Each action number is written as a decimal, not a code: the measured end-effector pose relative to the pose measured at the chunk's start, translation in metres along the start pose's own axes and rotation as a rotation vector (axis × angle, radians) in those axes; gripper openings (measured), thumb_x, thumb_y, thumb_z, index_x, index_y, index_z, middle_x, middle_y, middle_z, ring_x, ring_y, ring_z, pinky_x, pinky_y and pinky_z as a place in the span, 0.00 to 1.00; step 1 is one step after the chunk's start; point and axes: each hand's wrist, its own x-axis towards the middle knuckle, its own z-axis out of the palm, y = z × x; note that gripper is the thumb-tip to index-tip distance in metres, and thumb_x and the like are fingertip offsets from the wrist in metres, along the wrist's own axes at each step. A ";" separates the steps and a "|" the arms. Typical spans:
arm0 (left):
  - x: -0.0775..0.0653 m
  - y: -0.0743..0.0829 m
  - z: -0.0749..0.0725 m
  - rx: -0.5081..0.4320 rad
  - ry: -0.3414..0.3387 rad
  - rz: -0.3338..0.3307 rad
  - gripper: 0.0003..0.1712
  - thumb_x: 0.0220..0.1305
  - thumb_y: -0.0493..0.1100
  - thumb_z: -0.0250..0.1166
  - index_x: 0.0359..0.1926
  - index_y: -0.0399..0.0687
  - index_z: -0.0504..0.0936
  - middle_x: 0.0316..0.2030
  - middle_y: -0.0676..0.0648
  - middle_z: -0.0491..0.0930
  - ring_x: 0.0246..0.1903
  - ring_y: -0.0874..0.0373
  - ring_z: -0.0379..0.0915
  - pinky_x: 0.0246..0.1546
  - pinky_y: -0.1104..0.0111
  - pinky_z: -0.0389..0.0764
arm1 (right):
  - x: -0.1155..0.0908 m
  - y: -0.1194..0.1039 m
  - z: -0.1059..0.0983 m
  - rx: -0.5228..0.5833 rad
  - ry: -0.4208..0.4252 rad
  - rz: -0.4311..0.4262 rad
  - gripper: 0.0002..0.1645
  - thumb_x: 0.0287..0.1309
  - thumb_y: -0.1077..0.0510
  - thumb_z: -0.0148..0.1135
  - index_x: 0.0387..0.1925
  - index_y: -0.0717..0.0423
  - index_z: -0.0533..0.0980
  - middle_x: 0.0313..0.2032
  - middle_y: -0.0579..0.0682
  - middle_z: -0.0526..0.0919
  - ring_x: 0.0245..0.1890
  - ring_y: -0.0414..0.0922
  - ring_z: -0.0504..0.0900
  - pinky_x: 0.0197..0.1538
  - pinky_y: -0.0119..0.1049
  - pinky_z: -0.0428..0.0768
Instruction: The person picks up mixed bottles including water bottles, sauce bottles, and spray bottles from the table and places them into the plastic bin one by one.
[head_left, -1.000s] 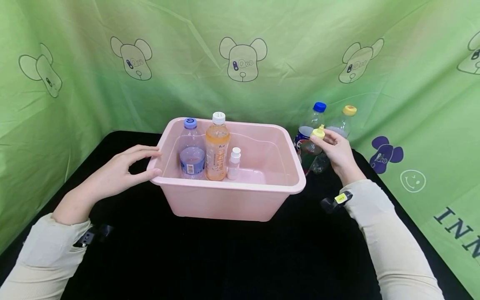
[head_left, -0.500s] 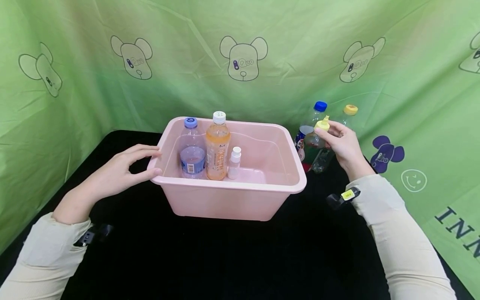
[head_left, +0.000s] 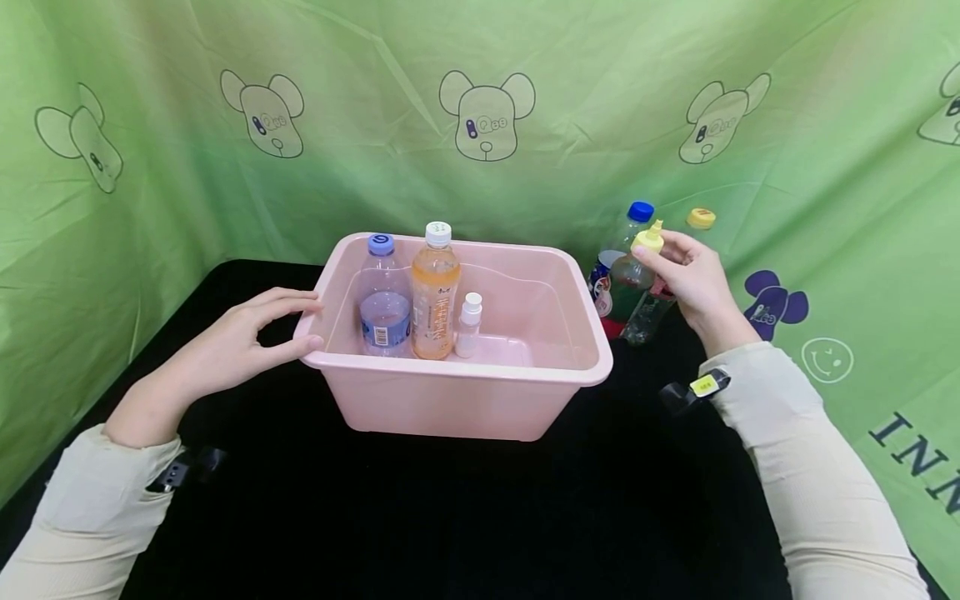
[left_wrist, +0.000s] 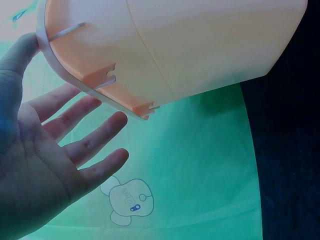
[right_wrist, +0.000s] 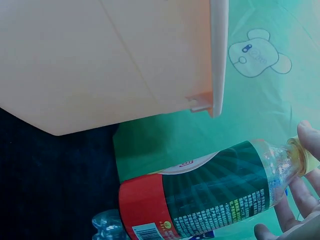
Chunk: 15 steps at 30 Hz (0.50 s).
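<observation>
Right hand (head_left: 693, 279) pinches the yellow cap (head_left: 648, 242) of the red-and-green-labelled bottle (right_wrist: 215, 192), just right of the pink tub (head_left: 450, 410); that top-only hold could let it swing and topple the blue-capped soda bottle (head_left: 620, 240) right of the tub. Left hand (head_left: 225, 337) touches tub's left rim (head_left: 318, 363), fingers spread; tub's right wall (right_wrist: 110, 65) stands between held bottle and orange drink bottle (head_left: 434, 304) inside.

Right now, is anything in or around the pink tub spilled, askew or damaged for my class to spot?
Nothing stands out: the orange bottle, blue-labelled bottle and small white bottle stand upright in the pink tub, and no spill or damage shows. The yellow-capped bottle in the right hand looks intact.
</observation>
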 end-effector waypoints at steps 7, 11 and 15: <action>0.000 0.000 0.000 -0.003 -0.001 0.000 0.27 0.61 0.52 0.62 0.60 0.49 0.73 0.59 0.45 0.71 0.62 0.47 0.63 0.58 0.48 0.65 | -0.001 -0.007 0.000 -0.106 0.029 -0.006 0.12 0.52 0.55 0.67 0.37 0.36 0.77 0.28 0.27 0.82 0.30 0.27 0.76 0.31 0.21 0.72; 0.000 0.000 0.000 -0.004 0.000 -0.003 0.27 0.61 0.52 0.62 0.59 0.48 0.73 0.59 0.45 0.71 0.62 0.47 0.62 0.58 0.48 0.65 | -0.001 -0.010 0.000 -0.044 0.014 -0.019 0.12 0.52 0.57 0.67 0.38 0.38 0.77 0.28 0.30 0.82 0.31 0.28 0.77 0.34 0.19 0.74; 0.000 0.001 0.000 -0.003 0.001 -0.010 0.28 0.60 0.52 0.63 0.60 0.48 0.73 0.59 0.44 0.70 0.63 0.46 0.62 0.58 0.48 0.65 | -0.002 -0.014 -0.001 -0.011 0.001 -0.024 0.12 0.52 0.59 0.67 0.38 0.39 0.78 0.29 0.31 0.83 0.31 0.28 0.78 0.34 0.19 0.74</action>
